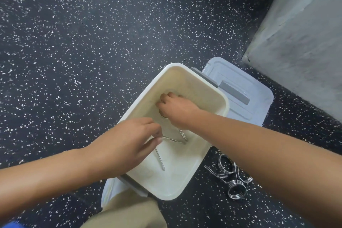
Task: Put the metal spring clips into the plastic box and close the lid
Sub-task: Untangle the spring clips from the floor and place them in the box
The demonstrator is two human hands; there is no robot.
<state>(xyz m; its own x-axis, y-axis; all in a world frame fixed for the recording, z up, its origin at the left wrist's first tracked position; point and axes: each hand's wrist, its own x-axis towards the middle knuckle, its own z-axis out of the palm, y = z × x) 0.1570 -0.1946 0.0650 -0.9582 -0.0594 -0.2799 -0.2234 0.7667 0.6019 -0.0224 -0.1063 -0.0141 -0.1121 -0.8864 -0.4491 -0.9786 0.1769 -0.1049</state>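
A cream plastic box (187, 183) stands open on the dark speckled floor. Both my hands reach inside it. My left hand (127, 144) pinches a metal spring clip (161, 159) whose wire legs stick out below and to the right of my fingers. My right hand (175, 111) is closed deeper in the box on another spring clip; one wire leg (183, 134) shows under the wrist, its coil hidden. Two or three more spring clips (234, 181) lie on the floor right of the box, partly behind my right forearm. The pale blue lid (246, 87) lies behind the box.
A grey concrete wall (303, 46) rises at the right. My knee in tan trousers (129, 214) is just below the box. A second pale lid or tray edge (109, 192) pokes out under the box's near left corner.
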